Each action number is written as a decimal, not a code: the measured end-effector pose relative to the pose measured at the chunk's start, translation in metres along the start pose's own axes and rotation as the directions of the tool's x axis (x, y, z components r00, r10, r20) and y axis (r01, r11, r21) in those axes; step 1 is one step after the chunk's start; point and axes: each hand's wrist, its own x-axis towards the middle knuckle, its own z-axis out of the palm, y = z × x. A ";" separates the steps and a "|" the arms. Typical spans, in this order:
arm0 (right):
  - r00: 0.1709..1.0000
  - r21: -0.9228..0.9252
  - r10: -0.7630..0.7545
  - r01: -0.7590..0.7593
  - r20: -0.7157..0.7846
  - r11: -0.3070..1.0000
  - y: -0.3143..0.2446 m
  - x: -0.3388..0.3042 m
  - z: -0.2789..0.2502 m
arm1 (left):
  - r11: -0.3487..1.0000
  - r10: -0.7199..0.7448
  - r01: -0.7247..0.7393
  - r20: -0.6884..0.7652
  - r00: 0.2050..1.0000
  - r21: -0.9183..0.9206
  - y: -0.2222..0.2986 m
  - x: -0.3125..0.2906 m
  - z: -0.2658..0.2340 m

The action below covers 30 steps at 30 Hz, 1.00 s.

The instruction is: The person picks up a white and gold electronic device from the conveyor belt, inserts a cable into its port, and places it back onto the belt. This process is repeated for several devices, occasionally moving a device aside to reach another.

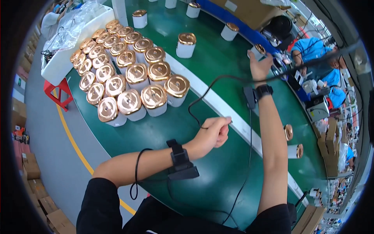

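My left hand (212,136) is closed in a fist over the green table, beside the white strip (210,99). A small dark tip shows at its fingertips; what the fingers hold is hidden. Behind this hand a black cable (189,110) curves down and its end is lost from sight. Farther off, my right hand (260,67) reaches out, thumb and fingers spread on either side of a white canister with a copper-coloured lid (260,49). Whether the fingers touch it, I cannot tell. Black devices are strapped to both wrists.
Rows of similar copper-lidded canisters (136,73) stand at the left. Single ones (186,46) are spread along the far side; two lie near my right forearm. Beyond are a white foam box (58,66), a red stool (58,94) and people in blue (311,48).
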 end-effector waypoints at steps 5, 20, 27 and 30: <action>0.948 0.207 0.282 -0.309 0.151 0.928 0.074 0.027 0.042 | 0.999 0.031 -0.031 0.047 0.998 -0.010 -0.004 0.006 0.001; 0.611 0.629 0.150 -0.759 0.777 -0.168 -0.069 -0.129 -0.179 | 0.999 0.023 -0.019 0.083 0.996 -0.047 0.001 0.006 -0.006; 0.811 0.688 0.229 -0.580 0.538 0.435 -0.075 -0.147 -0.202 | 0.996 -0.011 -0.004 0.174 0.985 0.090 -0.003 0.000 0.001; 0.792 0.667 0.205 -0.600 0.575 0.441 -0.078 -0.148 -0.203 | 0.990 -0.037 0.016 0.153 0.988 0.140 -0.004 -0.002 0.004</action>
